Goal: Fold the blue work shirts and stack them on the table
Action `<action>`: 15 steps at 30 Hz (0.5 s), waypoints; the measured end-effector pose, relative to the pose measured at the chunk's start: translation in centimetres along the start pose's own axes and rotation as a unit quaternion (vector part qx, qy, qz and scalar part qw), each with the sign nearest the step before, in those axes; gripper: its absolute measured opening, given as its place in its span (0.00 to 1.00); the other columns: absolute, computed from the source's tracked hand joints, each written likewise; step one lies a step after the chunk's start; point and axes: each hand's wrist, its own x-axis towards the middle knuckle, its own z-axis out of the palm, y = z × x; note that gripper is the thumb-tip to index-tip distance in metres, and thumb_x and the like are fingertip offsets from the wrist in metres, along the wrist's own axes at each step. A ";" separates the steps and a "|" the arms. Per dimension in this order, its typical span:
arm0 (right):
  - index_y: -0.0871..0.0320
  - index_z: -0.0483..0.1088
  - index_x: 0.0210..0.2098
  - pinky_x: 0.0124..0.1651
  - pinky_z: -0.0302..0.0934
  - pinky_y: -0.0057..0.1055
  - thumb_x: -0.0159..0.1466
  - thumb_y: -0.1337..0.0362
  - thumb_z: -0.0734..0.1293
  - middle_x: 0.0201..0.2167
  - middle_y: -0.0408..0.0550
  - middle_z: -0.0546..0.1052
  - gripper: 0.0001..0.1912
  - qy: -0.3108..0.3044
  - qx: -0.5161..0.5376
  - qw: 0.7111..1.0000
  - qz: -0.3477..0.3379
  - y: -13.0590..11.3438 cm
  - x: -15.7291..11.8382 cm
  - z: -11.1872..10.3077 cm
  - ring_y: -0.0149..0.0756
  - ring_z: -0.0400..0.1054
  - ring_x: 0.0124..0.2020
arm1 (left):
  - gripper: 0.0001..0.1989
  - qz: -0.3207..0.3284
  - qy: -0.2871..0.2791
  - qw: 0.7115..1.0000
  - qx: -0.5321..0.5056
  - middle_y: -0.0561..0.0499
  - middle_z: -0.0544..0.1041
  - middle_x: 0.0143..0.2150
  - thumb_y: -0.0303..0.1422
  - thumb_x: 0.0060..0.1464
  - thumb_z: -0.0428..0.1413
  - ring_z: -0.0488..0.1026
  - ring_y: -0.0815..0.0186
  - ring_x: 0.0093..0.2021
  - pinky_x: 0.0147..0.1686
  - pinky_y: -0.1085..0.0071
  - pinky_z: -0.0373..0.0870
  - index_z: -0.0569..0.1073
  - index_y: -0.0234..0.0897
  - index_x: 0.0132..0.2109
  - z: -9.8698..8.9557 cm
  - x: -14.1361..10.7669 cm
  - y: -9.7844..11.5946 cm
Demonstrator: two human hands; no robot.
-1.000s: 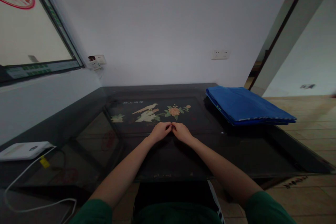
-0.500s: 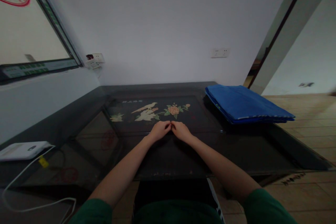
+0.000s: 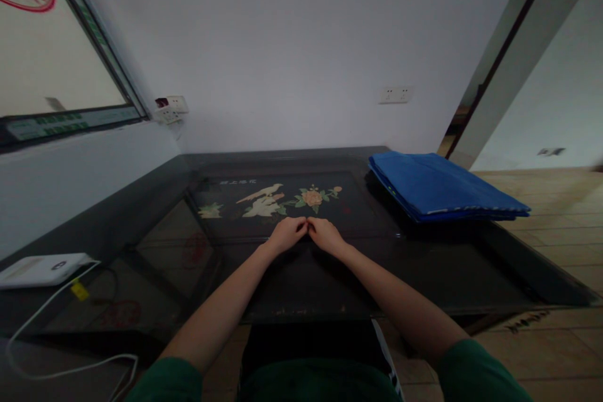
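Observation:
My left hand [image 3: 288, 232] and my right hand [image 3: 325, 233] meet in the middle of the dark, glossy table [image 3: 424, 264]. Both have curled fingers, with thumb and fingertips drawn together, and the two hands touch at the tips. I see nothing held in either one. Just beyond them, the tabletop carries a picture of pale birds [image 3: 264, 202] and a pink flower [image 3: 311, 198] with green leaves. To the right of my right hand lies a folded blue cloth [image 3: 443, 185], stacked in layers near the table's right side.
A white box-shaped device [image 3: 44, 269] sits at the table's left edge. Its white cable [image 3: 28, 326], bearing a yellow tag [image 3: 80, 290], hangs down toward me. A wall with a double socket [image 3: 396, 95] stands behind the table, and a window [image 3: 56, 44] is at left.

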 end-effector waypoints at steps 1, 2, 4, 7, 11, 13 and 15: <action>0.58 0.71 0.45 0.40 0.57 0.29 0.67 0.68 0.55 0.45 0.55 0.77 0.15 0.000 -0.001 1.000 0.001 0.0 0.0 0.0 0.40 0.72 0.44 | 0.11 0.002 0.000 1.000 0.001 0.52 0.74 0.28 0.32 0.60 0.47 0.70 0.67 0.29 0.30 0.74 0.58 0.73 0.38 0.33 0.0 0.0 0.0; 0.58 0.71 0.45 0.40 0.57 0.30 0.67 0.68 0.55 0.44 0.55 0.78 0.15 0.000 -0.002 1.000 0.002 0.0 0.0 0.0 0.41 0.72 0.44 | 0.11 0.003 -0.001 1.000 0.001 0.52 0.74 0.28 0.32 0.60 0.47 0.70 0.67 0.29 0.30 0.74 0.58 0.73 0.38 0.33 0.0 0.0 0.0; 0.58 0.71 0.46 0.40 0.58 0.30 0.67 0.68 0.55 0.44 0.55 0.78 0.15 -0.002 -0.004 1.000 0.004 0.0 0.1 0.0 0.41 0.72 0.44 | 0.12 0.003 -0.006 1.000 0.003 0.52 0.74 0.28 0.32 0.60 0.47 0.69 0.67 0.28 0.30 0.74 0.58 0.73 0.38 0.33 0.1 0.1 -0.1; 0.58 0.71 0.46 0.40 0.58 0.30 0.67 0.67 0.56 0.44 0.55 0.78 0.15 -0.004 -0.007 1.000 0.006 0.0 0.1 0.1 0.41 0.72 0.44 | 0.12 -0.001 -0.010 1.000 0.008 0.51 0.74 0.28 0.33 0.60 0.47 0.69 0.67 0.28 0.30 0.74 0.58 0.73 0.38 0.33 0.1 0.1 -0.2; 0.57 0.71 0.46 0.41 0.57 0.30 0.67 0.68 0.55 0.45 0.55 0.78 0.15 -0.002 -0.007 1.000 0.004 0.0 0.1 0.1 0.40 0.72 0.45 | 0.12 -0.002 -0.005 1.000 0.015 0.51 0.75 0.28 0.33 0.61 0.47 0.69 0.66 0.29 0.29 0.74 0.57 0.74 0.38 0.34 0.1 0.1 -0.2; 0.57 0.71 0.46 0.41 0.57 0.30 0.67 0.68 0.55 0.45 0.55 0.77 0.15 -0.002 -0.007 1.000 0.003 0.0 0.0 0.0 0.40 0.72 0.45 | 0.12 0.001 -0.004 1.000 0.014 0.51 0.75 0.28 0.33 0.61 0.47 0.69 0.67 0.28 0.29 0.74 0.57 0.74 0.38 0.33 0.0 0.0 -0.1; 0.58 0.71 0.45 0.41 0.57 0.30 0.67 0.68 0.55 0.44 0.55 0.78 0.15 -0.002 -0.009 1.000 0.003 -0.1 0.0 0.0 0.41 0.72 0.45 | 0.12 0.003 -0.004 1.000 0.014 0.51 0.75 0.28 0.33 0.61 0.47 0.68 0.66 0.28 0.28 0.73 0.56 0.73 0.38 0.33 0.0 0.0 -0.1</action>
